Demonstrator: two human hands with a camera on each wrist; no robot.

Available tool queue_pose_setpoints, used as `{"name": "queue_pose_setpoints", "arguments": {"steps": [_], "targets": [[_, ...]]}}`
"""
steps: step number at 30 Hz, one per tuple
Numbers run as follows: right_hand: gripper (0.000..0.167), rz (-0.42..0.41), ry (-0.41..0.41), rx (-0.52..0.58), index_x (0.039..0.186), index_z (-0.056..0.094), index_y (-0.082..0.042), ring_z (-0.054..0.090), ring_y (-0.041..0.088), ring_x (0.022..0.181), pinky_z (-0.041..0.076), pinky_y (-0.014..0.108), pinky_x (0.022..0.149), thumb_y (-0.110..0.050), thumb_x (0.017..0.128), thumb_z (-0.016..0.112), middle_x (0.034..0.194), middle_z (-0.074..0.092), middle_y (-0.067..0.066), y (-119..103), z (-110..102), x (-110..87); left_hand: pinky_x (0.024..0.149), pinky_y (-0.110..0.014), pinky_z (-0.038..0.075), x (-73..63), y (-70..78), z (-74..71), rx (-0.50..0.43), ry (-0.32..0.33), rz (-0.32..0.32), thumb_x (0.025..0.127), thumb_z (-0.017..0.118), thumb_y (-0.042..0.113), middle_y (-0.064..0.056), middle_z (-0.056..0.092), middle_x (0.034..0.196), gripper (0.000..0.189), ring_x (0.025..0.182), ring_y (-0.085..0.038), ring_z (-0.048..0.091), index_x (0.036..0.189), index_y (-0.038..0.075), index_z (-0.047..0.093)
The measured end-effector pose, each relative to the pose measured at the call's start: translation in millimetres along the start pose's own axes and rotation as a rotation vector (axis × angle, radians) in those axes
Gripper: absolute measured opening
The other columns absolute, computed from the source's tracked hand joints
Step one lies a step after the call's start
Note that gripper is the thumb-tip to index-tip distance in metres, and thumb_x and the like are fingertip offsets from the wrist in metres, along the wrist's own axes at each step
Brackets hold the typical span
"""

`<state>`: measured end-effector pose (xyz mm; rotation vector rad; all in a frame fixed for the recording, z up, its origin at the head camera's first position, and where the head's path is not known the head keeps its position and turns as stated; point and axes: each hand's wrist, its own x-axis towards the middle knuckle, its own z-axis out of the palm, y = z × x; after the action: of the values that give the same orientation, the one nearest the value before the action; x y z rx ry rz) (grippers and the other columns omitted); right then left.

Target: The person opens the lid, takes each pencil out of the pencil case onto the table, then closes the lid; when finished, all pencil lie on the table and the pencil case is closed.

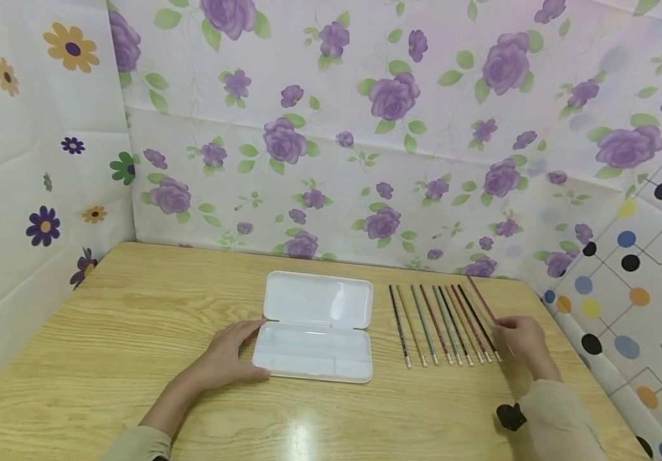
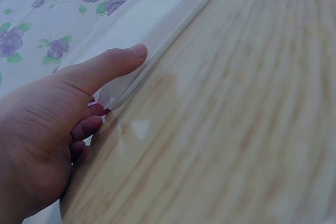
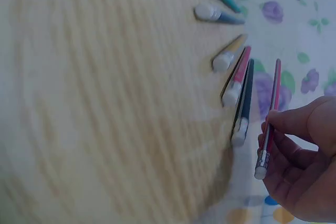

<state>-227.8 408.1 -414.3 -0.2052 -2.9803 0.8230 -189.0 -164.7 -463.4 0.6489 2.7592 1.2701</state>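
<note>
A white plastic pencil case (image 1: 302, 363) lies on the table with its lid (image 1: 314, 298) folded back. My left hand (image 1: 224, 358) holds the case by its left end. In the left wrist view the thumb (image 2: 116, 66) presses the front wall, while the other fingers bend round the corner, partly hidden. Off to the right, my right hand (image 1: 525, 342) pinches a red pencil (image 3: 275, 95) between thumb and fingers, its white eraser end toward the wrist camera. Beside that hand lies a row of several pencils (image 1: 424, 324) in black, yellow, teal and red, erasers toward me.
The wood-grain table (image 1: 135, 307) reaches back to a wall covering (image 1: 331, 192) with purple roses. A flower-patterned sheet (image 1: 8, 243) hangs at the left, and a dotted sheet (image 1: 653, 333) borders the table on the right. A dark object (image 1: 511, 417) shows at the right sleeve.
</note>
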Motion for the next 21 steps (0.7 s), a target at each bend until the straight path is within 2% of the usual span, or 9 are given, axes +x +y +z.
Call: {"name": "queue_pose_setpoints", "arguments": {"steps": [3,6,8,13,16,21], "targets": [[0.031,0.031,-0.002,-0.001,0.113,0.062,0.014,0.060,0.033,0.086,0.049,0.039,0.067,-0.010,0.096,0.057,0.102,0.065,0.028,8.7,0.1,-0.9,0.099,-0.060,0.026,0.0,-1.0,0.1,-0.004,0.001,0.001,0.068,0.083,0.050,-0.013,0.049,0.136,0.098,0.114,-0.030,0.046,0.145,0.005,0.041],[0.030,0.052,-0.007,0.003,0.112,0.063,0.014,0.060,0.032,0.085,0.048,0.041,0.068,-0.010,0.095,0.058,0.096,0.067,0.025,14.5,1.2,-1.1,0.099,-0.060,0.026,0.1,-1.4,0.2,-0.002,0.000,0.000,0.068,0.083,0.050,-0.012,0.049,0.135,0.098,0.114,-0.030,0.046,0.145,0.006,0.041],[0.030,0.051,-0.008,-0.002,0.111,0.064,0.013,0.061,0.032,0.085,0.049,0.043,0.070,-0.011,0.095,0.058,0.094,0.067,0.022,15.0,1.8,-1.2,0.098,-0.060,0.027,-0.2,-2.0,0.3,-0.001,0.003,-0.003,0.068,0.083,0.050,-0.011,0.050,0.134,0.098,0.113,-0.029,0.046,0.145,0.006,0.041],[0.030,0.043,-0.021,0.008,0.109,0.064,0.014,0.060,0.025,0.076,0.048,0.037,0.064,-0.012,0.093,0.059,0.087,0.068,0.017,12.0,2.6,-1.8,0.097,-0.059,0.027,-0.5,-2.8,0.2,-0.004,0.007,0.002,0.068,0.083,0.050,-0.010,0.051,0.132,0.098,0.112,-0.028,0.046,0.144,0.006,0.042],[0.029,0.040,-0.030,0.013,0.106,0.064,0.014,0.058,0.020,0.072,0.046,0.033,0.061,-0.011,0.092,0.060,0.083,0.068,0.014,10.4,3.1,-2.4,0.098,-0.059,0.027,-0.6,-2.8,0.3,-0.007,0.007,0.003,0.068,0.083,0.050,-0.011,0.050,0.134,0.098,0.114,-0.029,0.045,0.144,0.006,0.041],[0.028,0.039,-0.044,0.017,0.103,0.065,0.014,0.058,0.020,0.068,0.046,0.033,0.059,-0.012,0.092,0.060,0.079,0.067,0.011,9.3,3.8,-3.0,0.100,-0.063,0.024,-0.6,-2.2,0.5,-0.013,0.004,-0.003,0.068,0.083,0.050,-0.014,0.047,0.139,0.098,0.121,-0.035,0.041,0.145,0.007,0.041]]}}
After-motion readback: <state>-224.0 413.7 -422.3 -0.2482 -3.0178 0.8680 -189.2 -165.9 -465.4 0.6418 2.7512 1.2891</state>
